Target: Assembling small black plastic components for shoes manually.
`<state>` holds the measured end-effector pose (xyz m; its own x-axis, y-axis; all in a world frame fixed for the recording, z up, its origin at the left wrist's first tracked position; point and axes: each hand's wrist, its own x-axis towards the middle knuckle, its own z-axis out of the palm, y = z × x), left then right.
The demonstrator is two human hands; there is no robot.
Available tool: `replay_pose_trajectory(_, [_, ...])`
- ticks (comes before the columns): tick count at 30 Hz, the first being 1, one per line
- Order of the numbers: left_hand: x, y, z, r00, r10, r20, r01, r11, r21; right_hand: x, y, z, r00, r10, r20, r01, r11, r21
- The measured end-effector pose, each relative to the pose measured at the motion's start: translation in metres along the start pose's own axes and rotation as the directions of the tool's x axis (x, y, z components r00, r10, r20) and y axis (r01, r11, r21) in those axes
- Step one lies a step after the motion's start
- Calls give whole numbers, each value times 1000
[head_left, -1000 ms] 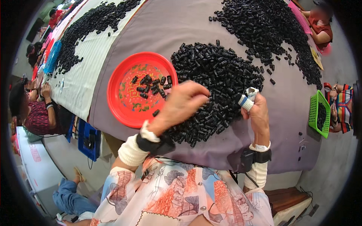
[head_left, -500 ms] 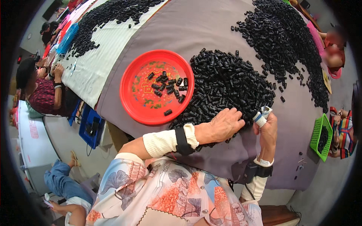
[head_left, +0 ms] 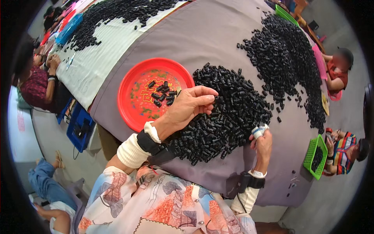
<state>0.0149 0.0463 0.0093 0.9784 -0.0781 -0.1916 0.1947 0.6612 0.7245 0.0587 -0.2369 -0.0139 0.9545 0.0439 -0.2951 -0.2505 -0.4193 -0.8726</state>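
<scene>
My left hand [head_left: 186, 107] is above the near left part of a heap of small black plastic pieces [head_left: 230, 113]. Its thumb and index finger pinch together, and a small black plastic piece [head_left: 219, 100] shows at their tips. At the heap's right edge my right hand [head_left: 262, 143] is closed around a small silvery-white thing [head_left: 265, 127], whose kind I cannot make out. A white wrap with a blue band covers one of its fingers. Left of the heap is a round red tray [head_left: 128, 111] with several black pieces; my left hand and forearm hide part of it.
A larger black heap [head_left: 288, 58] spreads across the far right of the grey cloth [head_left: 171, 43]. A green basket [head_left: 311, 154] stands at the right edge, beside a person in stripes. Another person [head_left: 39, 85] works at the left. A blue crate [head_left: 80, 130] sits below the table's left edge.
My left hand has moved from the near side of the heap up and left toward the tray, its fingers now pinched. My right hand stays beside the heap; the whole view has shifted slightly.
</scene>
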Motion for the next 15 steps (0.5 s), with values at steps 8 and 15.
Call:
replay_pose_trajectory(8, [-7, -10, 0, 999, -43, 22, 46, 993, -110, 6, -10, 35, 998, -56, 4, 56, 987, -152])
replay_pose_trajectory(15, [-11, -19, -1, 995, -97, 14, 98, 982, -164, 6, -53, 50, 974, -86, 209, 78, 996, 48])
